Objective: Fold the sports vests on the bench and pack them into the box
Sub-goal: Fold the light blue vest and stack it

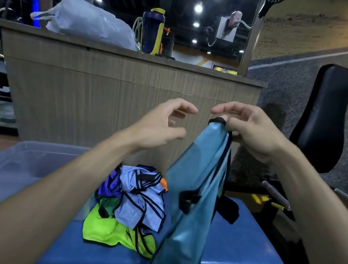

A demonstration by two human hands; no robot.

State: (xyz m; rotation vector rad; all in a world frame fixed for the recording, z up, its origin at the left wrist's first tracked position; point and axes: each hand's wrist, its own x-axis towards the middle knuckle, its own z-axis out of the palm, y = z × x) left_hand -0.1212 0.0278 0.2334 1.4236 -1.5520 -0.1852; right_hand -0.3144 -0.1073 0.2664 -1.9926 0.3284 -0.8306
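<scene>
We hold a blue vest (195, 180) up over the bench (239, 248), and it hangs long and creased from its black-trimmed top edge down past the bench's near side. Our right hand (252, 132) pinches that top edge: the thumb and the curled lower fingers close on the black trim, while the forefinger (224, 108) stretches out leftward above it, touching nothing that we can see. Our left hand (165, 123) floats just beside the vest's top, holding nothing; its fingers are bent and spread, thumb apart from the rest, and the fingertips come near the right forefinger without meeting it. A black strap loop dangles halfway down the vest's front. Behind the hanging cloth, on the blue bench pad, lies the pile (132, 209) of unfolded vests: pale blue ones with black edging on top, a purple one and a green one tucked under, an orange scrap at the back, and a bright yellow-green one spilling toward us. The clear box (14, 164) sits to the left of the pile, partly hidden by our left forearm; we cannot tell what is in it. Beyond the bench stands a wooden counter (118, 92) carrying a white bag (88, 21) and a dark bottle (152, 31) with yellow trim. A black padded seat (324, 113) stands off to the right.
</scene>
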